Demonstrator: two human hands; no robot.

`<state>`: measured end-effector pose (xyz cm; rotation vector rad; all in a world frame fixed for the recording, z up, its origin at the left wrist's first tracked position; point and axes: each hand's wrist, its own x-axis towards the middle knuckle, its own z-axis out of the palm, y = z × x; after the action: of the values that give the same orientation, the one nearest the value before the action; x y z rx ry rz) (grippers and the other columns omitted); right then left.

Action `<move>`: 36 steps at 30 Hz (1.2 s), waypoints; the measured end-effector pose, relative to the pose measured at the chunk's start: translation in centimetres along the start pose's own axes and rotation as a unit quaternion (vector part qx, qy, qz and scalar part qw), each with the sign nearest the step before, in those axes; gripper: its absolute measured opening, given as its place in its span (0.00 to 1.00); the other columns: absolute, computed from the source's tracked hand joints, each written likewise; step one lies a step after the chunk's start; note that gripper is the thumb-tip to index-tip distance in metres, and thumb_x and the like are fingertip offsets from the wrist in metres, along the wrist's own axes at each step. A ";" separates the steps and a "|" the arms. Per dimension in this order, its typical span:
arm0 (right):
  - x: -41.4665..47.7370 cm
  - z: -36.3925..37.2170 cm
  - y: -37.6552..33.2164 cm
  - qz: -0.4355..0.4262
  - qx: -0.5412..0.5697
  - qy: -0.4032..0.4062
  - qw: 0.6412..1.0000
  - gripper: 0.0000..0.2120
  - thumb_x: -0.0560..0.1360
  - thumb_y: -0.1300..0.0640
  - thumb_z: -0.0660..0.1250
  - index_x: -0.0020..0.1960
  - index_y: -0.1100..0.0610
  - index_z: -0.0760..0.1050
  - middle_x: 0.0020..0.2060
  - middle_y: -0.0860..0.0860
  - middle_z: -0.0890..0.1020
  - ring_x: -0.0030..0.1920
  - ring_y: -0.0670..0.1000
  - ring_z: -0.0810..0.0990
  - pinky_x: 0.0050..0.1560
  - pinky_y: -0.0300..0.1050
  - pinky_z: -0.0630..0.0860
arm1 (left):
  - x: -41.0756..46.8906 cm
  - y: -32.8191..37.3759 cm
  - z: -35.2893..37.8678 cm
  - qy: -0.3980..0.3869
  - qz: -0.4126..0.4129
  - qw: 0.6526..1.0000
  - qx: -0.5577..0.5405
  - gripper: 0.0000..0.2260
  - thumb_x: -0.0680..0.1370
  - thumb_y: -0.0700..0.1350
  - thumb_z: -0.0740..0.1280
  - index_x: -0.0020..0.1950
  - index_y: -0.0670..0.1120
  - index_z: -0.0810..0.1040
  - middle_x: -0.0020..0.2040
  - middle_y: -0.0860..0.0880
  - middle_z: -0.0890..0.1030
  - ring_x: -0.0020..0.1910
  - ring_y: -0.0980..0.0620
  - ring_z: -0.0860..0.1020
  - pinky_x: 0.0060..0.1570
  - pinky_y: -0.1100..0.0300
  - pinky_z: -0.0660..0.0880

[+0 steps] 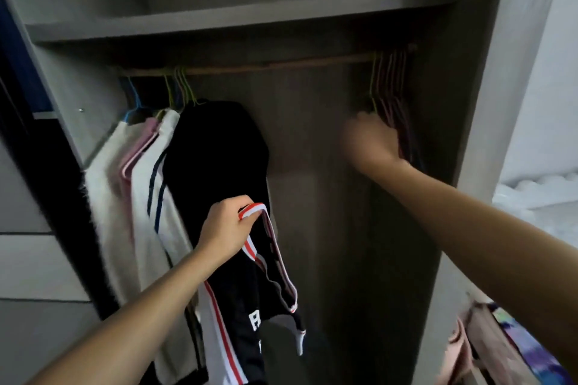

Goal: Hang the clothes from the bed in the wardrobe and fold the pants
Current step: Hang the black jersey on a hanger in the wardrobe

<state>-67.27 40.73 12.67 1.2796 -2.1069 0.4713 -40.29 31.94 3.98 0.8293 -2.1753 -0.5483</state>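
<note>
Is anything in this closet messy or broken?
Nothing looks broken or spilled. The one loose thing is the black garment with red-and-white trim, dangling from the left hand with no hanger in it yet. The right hand is at the empty hangers, too blurred to tell its grip.

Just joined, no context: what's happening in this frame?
A person is at an open wardrobe. The left hand grips a black garment with red-and-white trim by its edge. The right hand is at the empty hangers bunched at the right end of the rail; motion blur hides whether it has hold of one. Other clothes already hang at the left end.
</note>
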 end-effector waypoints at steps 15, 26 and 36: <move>6.1 2.6 2.1 0.214 -0.103 -0.049 0.970 0.11 0.79 0.56 0.61 0.58 0.60 0.75 0.53 0.60 0.81 0.53 0.62 0.80 0.45 0.50 0.72 | 12.5 -7.3 2.8 -0.104 0.067 0.989 -0.084 0.10 0.77 0.43 0.68 0.35 0.47 0.77 0.30 0.51 0.76 0.31 0.52 0.77 0.34 0.57 0.72; 3.7 3.7 -2.6 0.254 0.146 0.098 0.951 0.13 0.76 0.52 0.63 0.59 0.53 0.75 0.51 0.60 0.82 0.54 0.64 0.79 0.53 0.55 0.75 | 14.4 -8.3 1.5 -0.073 0.058 0.991 -0.095 0.11 0.77 0.44 0.68 0.35 0.43 0.77 0.28 0.49 0.76 0.30 0.52 0.75 0.33 0.57 0.71; 0.1 11.1 -6.7 0.363 0.485 0.006 0.796 0.17 0.77 0.48 0.68 0.33 0.57 0.76 0.24 0.48 0.72 0.28 0.48 0.69 0.30 0.43 0.63 | 12.4 -7.9 -1.2 -0.067 0.012 0.995 -0.077 0.10 0.78 0.45 0.68 0.37 0.44 0.79 0.30 0.48 0.76 0.29 0.55 0.73 0.34 0.59 0.71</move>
<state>-64.95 30.98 4.36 0.7979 -2.3413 2.0896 -42.80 17.57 5.97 0.6995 -2.2282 -0.7691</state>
